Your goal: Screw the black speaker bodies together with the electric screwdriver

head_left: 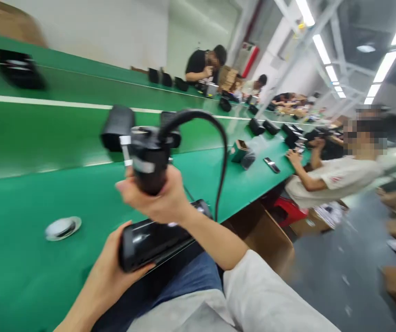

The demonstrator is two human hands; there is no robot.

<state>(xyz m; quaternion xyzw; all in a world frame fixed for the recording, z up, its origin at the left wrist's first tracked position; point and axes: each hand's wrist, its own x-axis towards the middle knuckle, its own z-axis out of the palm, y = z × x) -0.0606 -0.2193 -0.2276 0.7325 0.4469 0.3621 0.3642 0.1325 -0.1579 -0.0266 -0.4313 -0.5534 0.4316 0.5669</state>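
My right hand [161, 198] is closed around a black cylindrical tool [149, 159] held up above the green table [28, 258]. A thick black cable [215, 138] loops from the tool's top and drops down on the right. My left hand [111, 265] grips the near end of a glossy black oblong device [156, 237] that rests at the table's near edge over my lap. Motion blurs the picture.
A small round silver dish [62, 228] lies on the table at left. Black units [18, 69] ride the far conveyor belt. A seated person in a white shirt [336, 177] works at right, others farther back. A phone [272, 164] lies near them.
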